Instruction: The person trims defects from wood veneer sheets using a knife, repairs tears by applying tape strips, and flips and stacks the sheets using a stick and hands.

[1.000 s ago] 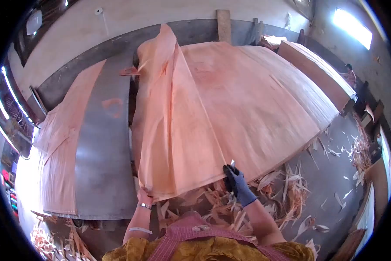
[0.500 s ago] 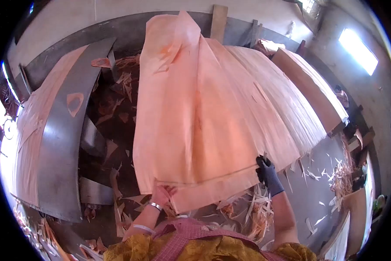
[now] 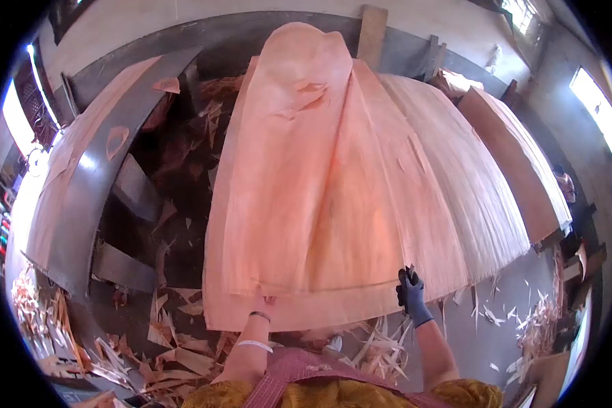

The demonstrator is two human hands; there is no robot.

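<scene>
A wide, thin pinkish wood veneer sheet [image 3: 285,177] lies over a broad stack, its far end bulging up in a loose fold with a torn patch. My bare left hand [image 3: 266,307], with a bracelet at the wrist, grips the sheet's near edge; its fingers are partly hidden by the veneer. At the right end of that edge is my right hand [image 3: 410,294] in a dark grey glove, closed around a small thin object whose tip pokes up. I cannot make out its kind. Another veneer layer [image 3: 224,314] shows below the near edge.
Paler veneer [image 3: 455,170] continues the stack rightward, beside a brown-sided pile [image 3: 513,163]. On the left stands a grey metal-topped bench [image 3: 91,183] with veneer on it. Torn scraps [image 3: 190,360] and shavings [image 3: 537,313] litter the floor. A board [image 3: 372,34] leans on the back wall.
The top sheet's far end has flopped into a rounder fold, and its left part has shifted, exposing more veneer below. Both hands remain at the near edge; the view has turned slightly left.
</scene>
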